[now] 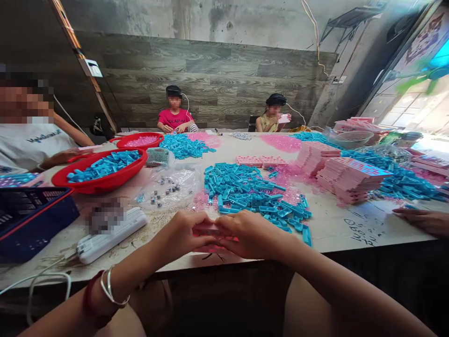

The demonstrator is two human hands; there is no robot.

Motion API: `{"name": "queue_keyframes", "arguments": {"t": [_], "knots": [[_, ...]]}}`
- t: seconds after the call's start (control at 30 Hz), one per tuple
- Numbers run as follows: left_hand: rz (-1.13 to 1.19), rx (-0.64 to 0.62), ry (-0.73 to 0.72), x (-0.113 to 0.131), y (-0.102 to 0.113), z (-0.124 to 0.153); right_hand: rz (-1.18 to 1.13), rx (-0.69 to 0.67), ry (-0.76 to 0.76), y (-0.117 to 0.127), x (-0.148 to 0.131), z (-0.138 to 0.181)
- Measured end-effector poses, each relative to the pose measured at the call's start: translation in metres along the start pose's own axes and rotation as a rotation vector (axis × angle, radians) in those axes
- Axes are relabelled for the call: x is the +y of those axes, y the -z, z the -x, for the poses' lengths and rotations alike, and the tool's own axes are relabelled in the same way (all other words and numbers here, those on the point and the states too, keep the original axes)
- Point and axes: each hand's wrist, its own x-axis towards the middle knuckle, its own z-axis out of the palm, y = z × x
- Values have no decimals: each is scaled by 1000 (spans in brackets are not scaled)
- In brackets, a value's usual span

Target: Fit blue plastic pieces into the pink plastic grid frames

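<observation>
My left hand (180, 232) and my right hand (253, 232) meet at the near edge of the table (336, 229). Between them they grip a pink plastic piece (209, 230), fingers on top and thumbs below. My fingers hide much of it, so its full shape does not show. Just beyond my hands lies a loose pile of blue plastic pieces (242, 189), with small clear pink parts (291, 174) scattered around and under it. Behind the pile are flat pink panels (261, 161) with red marks.
Stacks of pink panels (351, 180) stand to the right, near another person's hand (423, 220). On the left are a red basket (94, 185) of blue pieces, a dark blue crate (35, 224), a white power strip (110, 236) and a clear bag (182, 182). Other people sit around the table.
</observation>
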Motion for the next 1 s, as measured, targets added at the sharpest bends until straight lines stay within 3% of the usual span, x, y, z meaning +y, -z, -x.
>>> {"name": "queue_keyframes", "arguments": {"t": [0.17,0.47,0.7,1.0], "knots": [[17,6,39,-6,-3,3,-23,-19,-16,-10,4,-1],[-8,-92,-43,-9,-2,0,91,-78,-9,4,-7,0],[16,-83,-59,-12,-3,-1,140,-62,23,4,-8,-2],[-177,-97,-152,-19,-4,-2,173,-62,97,-2,0,-5]]}}
